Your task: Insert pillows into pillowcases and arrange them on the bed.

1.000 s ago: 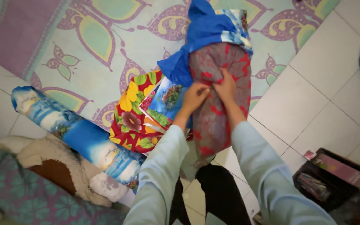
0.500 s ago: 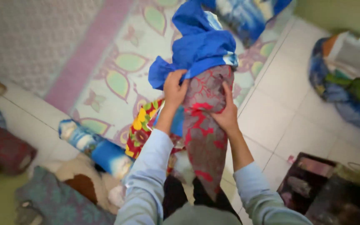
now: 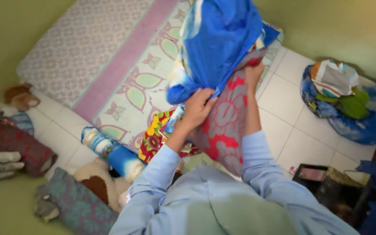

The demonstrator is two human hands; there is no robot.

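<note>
I see left hand [image 3: 198, 108] gripping the blue cover [image 3: 218, 48] hem at frame centre | right hand [image 3: 254, 73] now higher, pinching cover edge on the red pillow [image 3: 225, 126] | cover pulled further off since a second ago, pillow more exposed | mattress [image 3: 109, 65] beyond.

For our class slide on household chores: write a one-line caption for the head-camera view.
Left hand and right hand pull a blue cover along a red flowered pillow.

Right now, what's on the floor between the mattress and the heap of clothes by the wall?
In the head view, bare white tiles separate the mattress from the heap of clothes; nothing lies on that stretch.
</note>
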